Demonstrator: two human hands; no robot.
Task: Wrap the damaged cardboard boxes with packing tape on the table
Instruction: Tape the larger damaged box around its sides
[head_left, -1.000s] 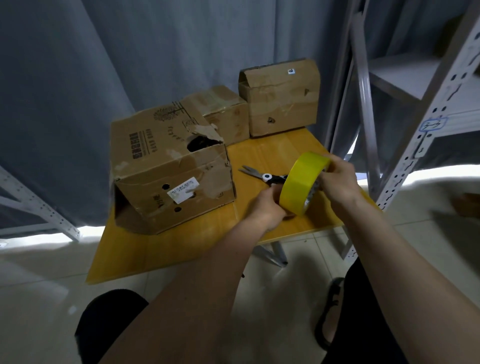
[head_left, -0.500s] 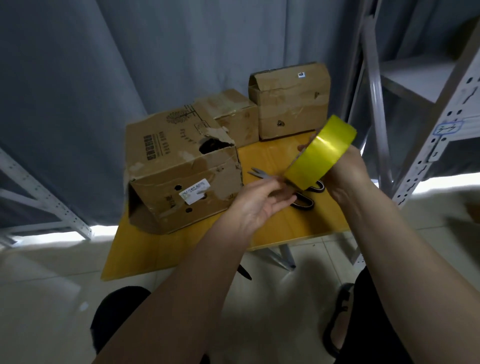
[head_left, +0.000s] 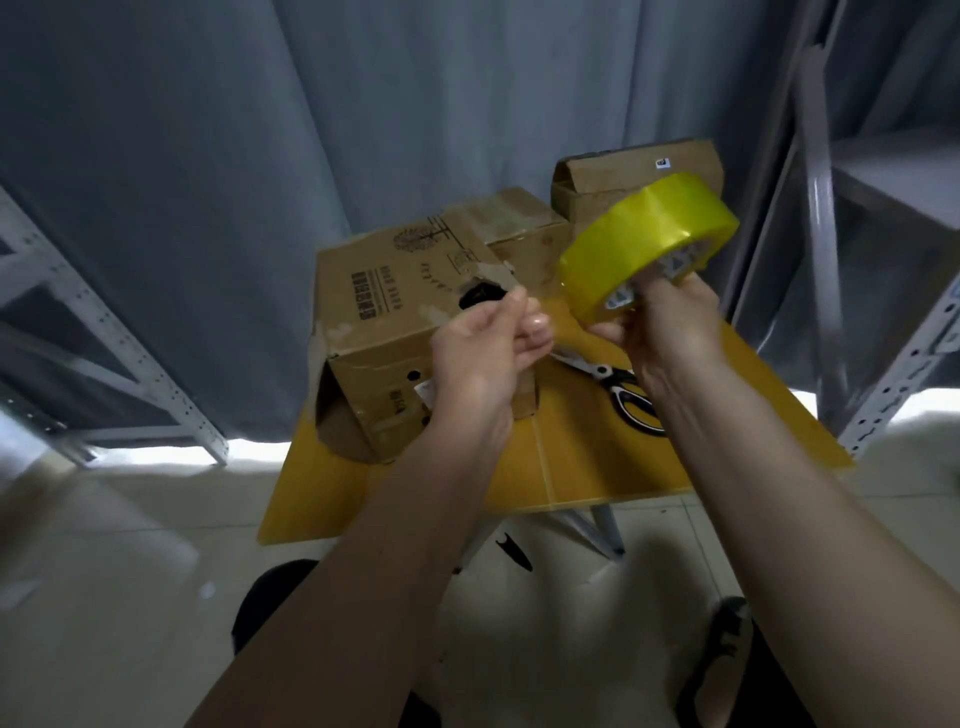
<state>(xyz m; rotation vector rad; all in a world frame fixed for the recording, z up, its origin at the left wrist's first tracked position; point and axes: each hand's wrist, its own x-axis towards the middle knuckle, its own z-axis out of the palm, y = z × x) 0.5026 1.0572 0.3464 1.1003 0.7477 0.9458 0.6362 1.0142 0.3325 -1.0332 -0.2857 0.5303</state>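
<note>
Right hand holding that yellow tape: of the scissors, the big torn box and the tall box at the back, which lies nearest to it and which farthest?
Judged from the right hand in the head view:
1. Scissors, on the table just below it.
2. Tall back box, behind the tape roll.
3. Big torn box, off to its left.
The two boxes are close to call.

Bare table (head_left: 582, 467) lay open along the near edge. Scissors (head_left: 618, 387) blocked the right middle; three cardboard boxes (head_left: 379, 312) crowded the left and back, against the curtain (head_left: 363, 130).
</note>
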